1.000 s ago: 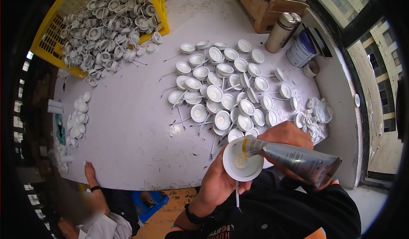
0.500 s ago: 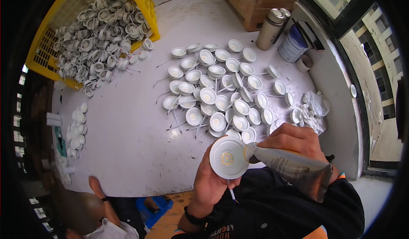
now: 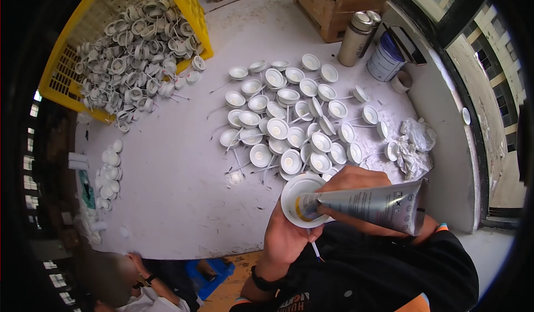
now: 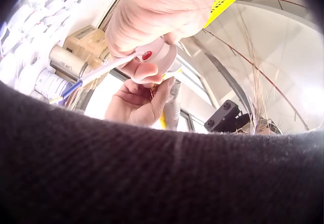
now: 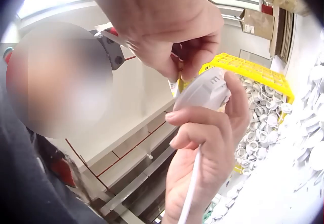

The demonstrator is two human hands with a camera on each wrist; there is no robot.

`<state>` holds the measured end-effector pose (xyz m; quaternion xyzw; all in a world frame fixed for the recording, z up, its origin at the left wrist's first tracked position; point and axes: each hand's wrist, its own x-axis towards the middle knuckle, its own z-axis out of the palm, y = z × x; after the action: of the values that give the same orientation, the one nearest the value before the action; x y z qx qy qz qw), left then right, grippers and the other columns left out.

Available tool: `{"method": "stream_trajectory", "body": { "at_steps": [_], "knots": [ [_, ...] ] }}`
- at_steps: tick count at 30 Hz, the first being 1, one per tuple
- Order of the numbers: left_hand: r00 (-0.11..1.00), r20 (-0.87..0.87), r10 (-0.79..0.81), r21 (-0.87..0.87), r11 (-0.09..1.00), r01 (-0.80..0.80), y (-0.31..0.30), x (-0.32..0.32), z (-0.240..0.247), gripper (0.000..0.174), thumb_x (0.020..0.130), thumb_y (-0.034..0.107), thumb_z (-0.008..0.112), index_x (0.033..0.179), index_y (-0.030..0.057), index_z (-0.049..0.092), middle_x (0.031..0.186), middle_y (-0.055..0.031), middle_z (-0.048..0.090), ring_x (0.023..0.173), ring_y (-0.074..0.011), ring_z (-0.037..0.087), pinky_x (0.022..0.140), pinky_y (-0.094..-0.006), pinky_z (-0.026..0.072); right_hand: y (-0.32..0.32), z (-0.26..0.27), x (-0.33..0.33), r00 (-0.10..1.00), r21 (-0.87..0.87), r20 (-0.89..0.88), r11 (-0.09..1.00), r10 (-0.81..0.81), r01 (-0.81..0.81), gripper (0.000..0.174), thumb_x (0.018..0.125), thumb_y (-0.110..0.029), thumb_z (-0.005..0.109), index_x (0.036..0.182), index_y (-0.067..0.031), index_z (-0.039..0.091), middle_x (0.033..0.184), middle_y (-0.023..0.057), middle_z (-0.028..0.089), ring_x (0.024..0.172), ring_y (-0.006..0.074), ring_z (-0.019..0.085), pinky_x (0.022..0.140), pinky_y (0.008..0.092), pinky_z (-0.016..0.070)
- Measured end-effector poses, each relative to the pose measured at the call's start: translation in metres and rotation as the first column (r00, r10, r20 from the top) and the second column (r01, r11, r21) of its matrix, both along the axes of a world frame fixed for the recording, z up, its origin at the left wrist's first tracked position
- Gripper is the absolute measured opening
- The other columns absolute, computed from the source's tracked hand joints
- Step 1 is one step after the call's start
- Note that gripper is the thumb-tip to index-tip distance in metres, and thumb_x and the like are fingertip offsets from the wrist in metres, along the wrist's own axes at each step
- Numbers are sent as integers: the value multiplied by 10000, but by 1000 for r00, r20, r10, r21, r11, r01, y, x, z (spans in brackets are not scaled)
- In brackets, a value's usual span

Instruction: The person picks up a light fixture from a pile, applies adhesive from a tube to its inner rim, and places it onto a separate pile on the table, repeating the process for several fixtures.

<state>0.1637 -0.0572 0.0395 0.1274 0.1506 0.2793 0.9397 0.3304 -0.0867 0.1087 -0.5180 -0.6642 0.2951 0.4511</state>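
Observation:
The left hand (image 3: 282, 239) holds a round white lamp cup (image 3: 295, 192) by its rim and underside, its cable hanging down. Above the cup, the right hand (image 3: 356, 179) grips a silver tube (image 3: 378, 205) whose nozzle end reaches over the cup's inside. In the left wrist view, fingers of the left hand (image 4: 157, 16) curl round the cup (image 4: 161, 57), and the right hand (image 4: 135, 102) is close below it. From the right wrist, the cup's back (image 5: 202, 89) shows in the left hand (image 5: 205, 143), with the right hand's fingertips (image 5: 183, 71) just above.
Many similar white cups (image 3: 277, 128) with cables lie on the table (image 3: 172, 189). A yellow crate (image 3: 61, 78) full of white parts stands far left. Bottles (image 3: 354, 39), a tub (image 3: 385, 59), a carton (image 3: 317, 11) and crumpled plastic (image 3: 414, 145) are right. Another person's hand (image 3: 136, 262) is near the front edge.
Since half a second ago, the tube has swung to a flatter angle and its nozzle end has moved left over the cup. The other person's hand has shifted at the table edge.

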Motion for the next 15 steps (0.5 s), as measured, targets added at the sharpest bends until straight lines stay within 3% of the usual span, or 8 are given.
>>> {"method": "stream_trajectory", "body": {
  "at_steps": [2,4,6,10,12,13,14,15],
  "knots": [
    [1000,-20,4,-20,1000,-4,-1,1,3,504,884,411,260,1219,38,314,985,-110,506,614,-169,490,457,-252,363,-2,-14,-2,983,93,157,993,-90,76,188,693,-75,612,879,-53,599,820,58,597,708,201,579,597,279,461],
    [999,-38,7,-38,999,-8,-1,2,3,501,886,406,257,1223,39,310,981,-109,506,610,-169,487,455,-253,361,5,-6,1,990,48,135,999,-30,24,233,665,-105,606,890,-46,598,807,67,600,716,214,582,586,284,461],
    [998,-38,47,-29,998,-48,-2,2,2,495,888,392,259,1237,43,297,985,-112,504,604,-173,479,449,-255,356,4,-18,-2,985,157,76,978,-153,140,274,623,-121,621,882,-34,597,802,70,605,717,222,584,586,287,461],
    [993,-96,67,-34,997,-70,-1,0,6,491,888,380,251,1247,48,290,980,-119,505,577,-181,470,443,-257,351,5,-8,3,983,208,67,966,-172,155,200,643,-97,626,828,-27,594,788,60,603,679,221,574,582,291,458],
    [986,-135,92,-71,992,-103,3,-3,7,493,864,392,263,1229,66,321,1018,-129,507,501,-186,425,415,-275,336,2,14,11,979,-90,198,994,-44,63,142,678,-90,631,790,-19,579,776,65,592,656,234,560,582,294,451],
    [982,-163,97,-95,989,-114,5,-6,8,483,870,366,229,1220,51,333,1011,-132,507,487,-178,396,412,-271,326,-3,0,12,992,34,53,993,-115,113,156,709,-111,615,812,-12,551,775,87,563,607,188,536,531,265,441],
    [981,-167,102,-93,989,-118,8,-10,2,483,870,366,229,1220,51,333,1011,-132,507,487,-178,396,412,-271,326,-7,-4,11,993,36,49,993,-110,109,156,709,-111,615,812,-12,551,775,87,563,607,188,536,531,265,441],
    [979,-162,126,-73,988,-139,11,-15,-8,477,879,362,218,1216,47,336,1047,-170,501,509,-180,429,420,-261,333,-11,-7,9,956,-121,-214,977,-200,177,181,711,-122,618,818,0,536,774,93,545,600,168,530,515,252,438]
  ]
}}
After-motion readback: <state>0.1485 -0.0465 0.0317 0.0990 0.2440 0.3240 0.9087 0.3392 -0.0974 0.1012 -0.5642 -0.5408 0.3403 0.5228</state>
